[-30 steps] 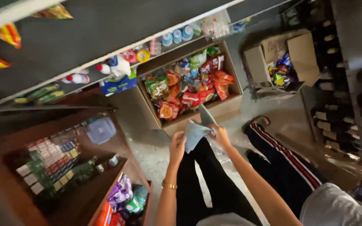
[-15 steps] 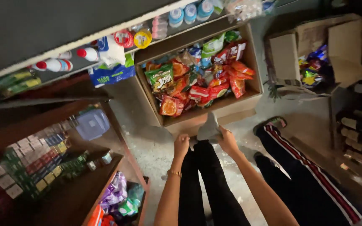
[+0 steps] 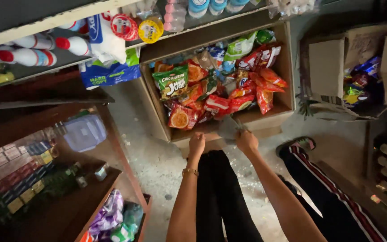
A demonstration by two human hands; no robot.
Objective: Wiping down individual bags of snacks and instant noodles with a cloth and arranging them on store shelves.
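Snack packets (image 3: 211, 96), orange, red and green, fill the open cardboard box (image 3: 287, 67) on the floor at our twelve o'clock, just beyond our knees, as we crouch in a dim shop aisle. Our right hand (image 3: 246, 141) pinches a crumpled grey wrapper (image 3: 229, 127) over the box's near edge, fingers closed on it; our left hand (image 3: 196, 144) is curled into a loose fist right at that edge, just beside the wrapper, and whether it grips a corner of it we cannot tell. A gold bracelet (image 3: 190, 171) sits on the left wrist. We judge the step in hand to be handling this one flat packet at the front of the box, either setting it among the others or lifting it clear. The next move would call for a steady two-handed hold and a free spot among the tightly packed bags. At two o'clock a second carton (image 3: 328, 67) stands open with darker wrappers inside; at ten o'clock white bottles with red caps (image 3: 32, 45) lie on a shelf; at eight o'clock a wooden rack (image 3: 90, 197) holds small boxed goods.
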